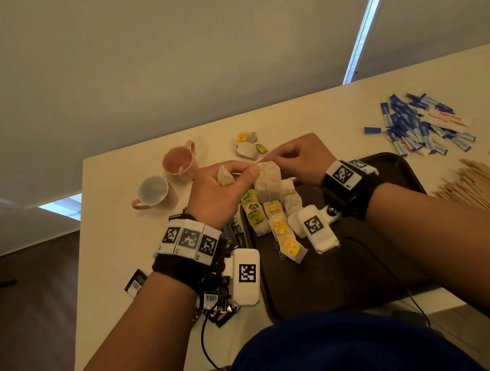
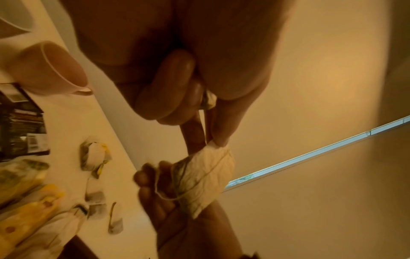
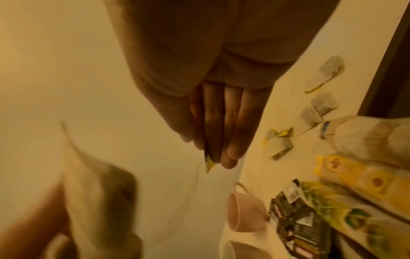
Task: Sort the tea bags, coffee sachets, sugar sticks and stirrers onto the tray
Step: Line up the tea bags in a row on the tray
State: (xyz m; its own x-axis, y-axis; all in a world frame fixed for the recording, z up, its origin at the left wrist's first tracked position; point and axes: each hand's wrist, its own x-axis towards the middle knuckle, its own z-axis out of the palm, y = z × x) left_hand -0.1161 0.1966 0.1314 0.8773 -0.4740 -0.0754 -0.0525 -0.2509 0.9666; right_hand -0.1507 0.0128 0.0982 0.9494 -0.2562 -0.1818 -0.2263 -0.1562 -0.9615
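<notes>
Seen from the head camera: two bare hands raised together above the far edge of a dark brown tray (image 1: 409, 255) on a pale bench (image 1: 117, 237). Left hand (image 1: 221, 189) pinching the top corner of a loose tea bag (image 1: 268, 181) between thumb and forefinger, with a second small tea bag (image 1: 225, 176) tucked in the curled fingers. Right hand (image 1: 303, 153), at 3 o'clock of the left, fingers closed on a small yellow paper tag (image 3: 209, 164) joined to the bag by a thin string (image 2: 213, 170). On the tray, at its left side, three rows of sorted tea bags (image 1: 276, 222), green, yellow and white. On the bench at 12 o'clock of the hands, a few stray tea bags (image 1: 248, 146); at 10 o'clock, two pink mugs (image 1: 178, 160); at 2 o'clock, a heap of blue sugar sticks (image 1: 417, 126); at 4 o'clock, wooden stirrers (image 1: 487, 185); at 7 o'clock, dark sachets (image 1: 216, 299) beside the tray.
</notes>
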